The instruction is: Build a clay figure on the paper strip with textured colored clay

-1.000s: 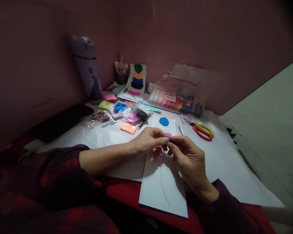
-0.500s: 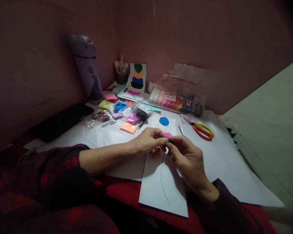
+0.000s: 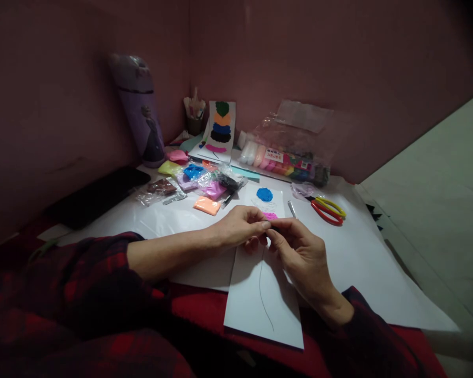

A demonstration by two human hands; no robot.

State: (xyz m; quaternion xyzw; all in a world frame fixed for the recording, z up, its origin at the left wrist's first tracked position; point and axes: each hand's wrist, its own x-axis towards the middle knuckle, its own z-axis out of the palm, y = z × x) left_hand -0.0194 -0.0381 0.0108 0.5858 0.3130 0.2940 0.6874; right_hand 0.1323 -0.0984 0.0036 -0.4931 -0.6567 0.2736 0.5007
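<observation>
My left hand (image 3: 242,227) and my right hand (image 3: 301,249) meet fingertip to fingertip above a white card (image 3: 246,304). Both are closed in a pinch around something small and dark, too hidden to make out. The card carries a thin curved pencil line in its lower part. Beyond my fingers, its upper part shows a round blue clay patch (image 3: 264,195) and a pink clay patch (image 3: 270,216), with pencil marks between them.
Clay packets, among them an orange one (image 3: 207,205), lie left of the card. Red-and-yellow scissors (image 3: 328,211) and a small metal tool (image 3: 292,209) lie right. Behind stand a purple bottle (image 3: 139,113), a painted card (image 3: 221,126) and a clay bag (image 3: 284,160).
</observation>
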